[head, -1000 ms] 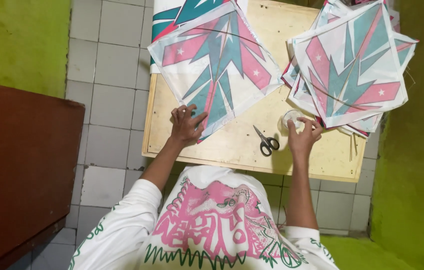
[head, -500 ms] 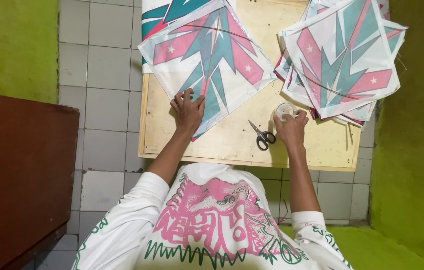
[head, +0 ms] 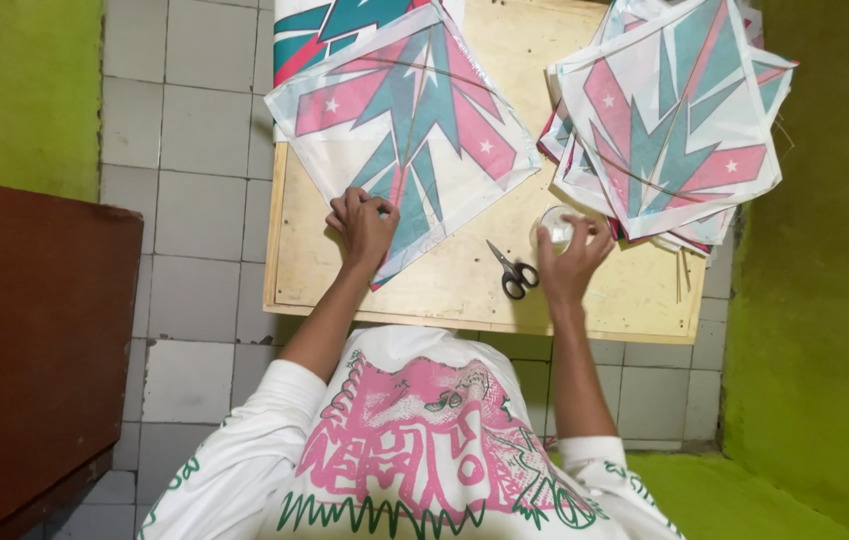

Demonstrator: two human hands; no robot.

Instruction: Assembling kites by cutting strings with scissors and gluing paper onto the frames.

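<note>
Teal-pink kite [head: 406,130] under curled left hand [head: 364,222], right hand [head: 569,262] cupping clear container [head: 555,226]

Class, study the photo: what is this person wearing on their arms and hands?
Both hands, the left hand and the right hand, are bare: no gloves, and no rings or watch that can be made out. The forearms are uncovered too. Short white sleeves end near the elbows, with green lettering, part of a white shirt printed in pink and green.

Teal-pink kite [head: 404,110] flat, small clear jar [head: 555,226] upright
</note>
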